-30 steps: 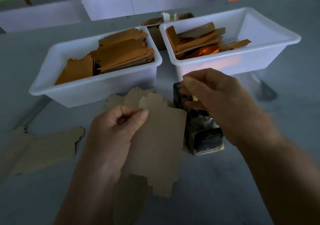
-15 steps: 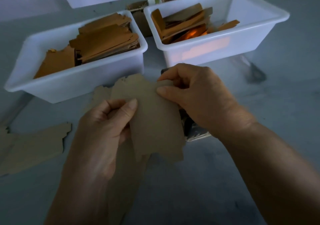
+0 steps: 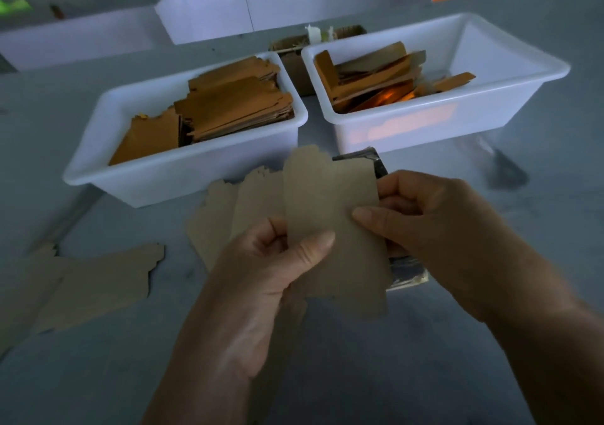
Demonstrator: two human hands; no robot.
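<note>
Off the dark packet (image 3: 407, 271) came the right hand (image 3: 434, 228), gripping the right edge of the cardboard blank (image 3: 330, 202), while the left hand (image 3: 261, 281) pinched its lower part above the table (image 3: 425, 359). Still flat, it looked barely begun; folding remained, I judged.

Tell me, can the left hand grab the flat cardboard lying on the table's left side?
Probably, once it lets go. The left hand is busy pinching the held cardboard piece, but nothing lies between it and the flat cardboard on the table.
</note>
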